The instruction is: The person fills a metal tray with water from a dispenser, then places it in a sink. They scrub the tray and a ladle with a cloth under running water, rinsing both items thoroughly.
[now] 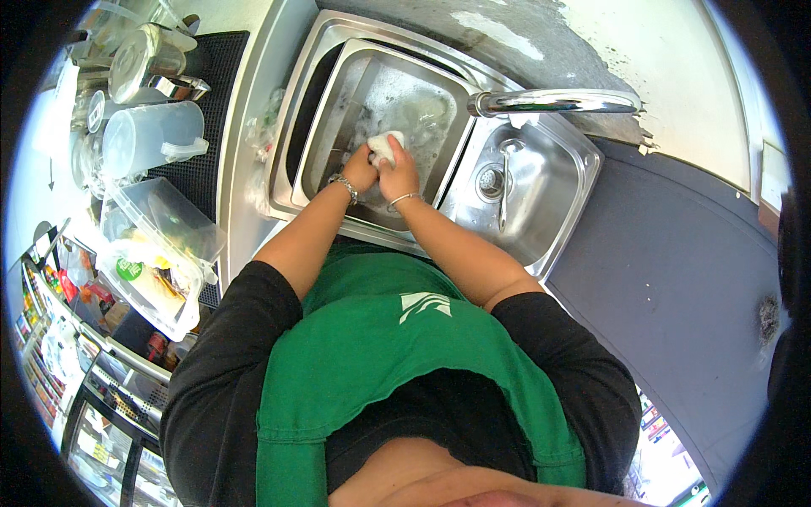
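Observation:
Both of my hands hold a wadded white cloth [384, 147] over a rectangular stainless steel pan [326, 120]. My left hand [360, 170] has its fingers curled at the cloth's near left side. On its near right side, my right hand [399, 174] presses with thumb and fingers. The pan rests in the larger, left basin of a double sink [304, 47]. Wet, sudsy water [431, 111] covers part of the pan's bottom. What lies beneath the hands is hidden.
A chrome faucet [557, 101] arches over the smaller basin [538, 190], where a long-handled metal spoon [505, 190] lies beside a drain strainer [491, 180]. At left, a black mat [218, 127] carries a translucent plastic jug [152, 136] and a clear plastic container [171, 215]. A grey panel [665, 253] stands right.

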`<state>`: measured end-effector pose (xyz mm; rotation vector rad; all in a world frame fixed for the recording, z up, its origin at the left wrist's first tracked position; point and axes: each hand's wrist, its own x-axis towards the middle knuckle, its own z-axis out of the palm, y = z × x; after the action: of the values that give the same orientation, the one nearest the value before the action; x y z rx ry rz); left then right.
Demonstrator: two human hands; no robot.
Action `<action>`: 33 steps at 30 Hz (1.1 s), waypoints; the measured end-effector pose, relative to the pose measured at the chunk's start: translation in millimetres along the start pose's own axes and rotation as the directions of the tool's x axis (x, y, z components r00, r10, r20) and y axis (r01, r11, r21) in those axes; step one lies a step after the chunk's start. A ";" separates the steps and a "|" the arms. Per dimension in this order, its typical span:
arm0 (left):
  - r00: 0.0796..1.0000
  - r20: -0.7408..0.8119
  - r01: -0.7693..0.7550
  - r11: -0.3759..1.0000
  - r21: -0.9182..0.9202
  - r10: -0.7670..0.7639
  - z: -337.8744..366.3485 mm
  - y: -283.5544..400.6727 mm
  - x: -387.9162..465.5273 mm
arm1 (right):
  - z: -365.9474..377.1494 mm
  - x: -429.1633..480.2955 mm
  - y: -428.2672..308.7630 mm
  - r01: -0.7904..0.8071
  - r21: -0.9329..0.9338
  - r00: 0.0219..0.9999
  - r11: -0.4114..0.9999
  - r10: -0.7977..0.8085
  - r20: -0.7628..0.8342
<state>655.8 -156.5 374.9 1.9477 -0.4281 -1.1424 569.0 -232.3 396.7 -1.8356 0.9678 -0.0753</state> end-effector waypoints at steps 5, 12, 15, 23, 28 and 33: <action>1.000 -0.010 -0.010 0.989 -0.145 0.009 0.6 0.9 -11.4 | 8.2 -1.8 3.6 0.202 -0.019 0.977 0.979 -0.203 -0.058; 0.999 -0.046 -0.004 0.958 -0.286 -0.010 -5.4 3.5 -16.0 | 12.7 41.2 5.7 0.292 -0.269 0.939 0.918 -0.329 -0.102; 0.995 -0.047 0.080 0.982 -0.170 -0.090 -3.3 -2.6 -15.7 | 6.5 71.6 9.8 0.142 -0.276 0.987 0.951 -0.158 -0.036; 0.997 0.055 0.060 0.998 -0.010 -0.059 -8.5 -8.8 -8.4 | 12.7 91.2 9.6 0.045 -0.493 0.970 0.869 -0.156 -0.187; 0.992 -0.026 -0.124 0.992 0.029 0.125 -3.9 -29.8 1.2 | 19.5 61.9 -5.3 0.365 -0.321 0.917 0.874 -0.398 -0.041; 0.985 -0.174 -0.031 0.990 -0.141 0.007 18.7 -59.2 4.2 | 1.1 82.8 6.4 0.049 -0.312 0.999 0.949 -0.039 0.037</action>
<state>635.9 -132.1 321.2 1.8939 -0.2640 -0.9552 621.7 -285.8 361.2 -2.1426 0.9591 0.0842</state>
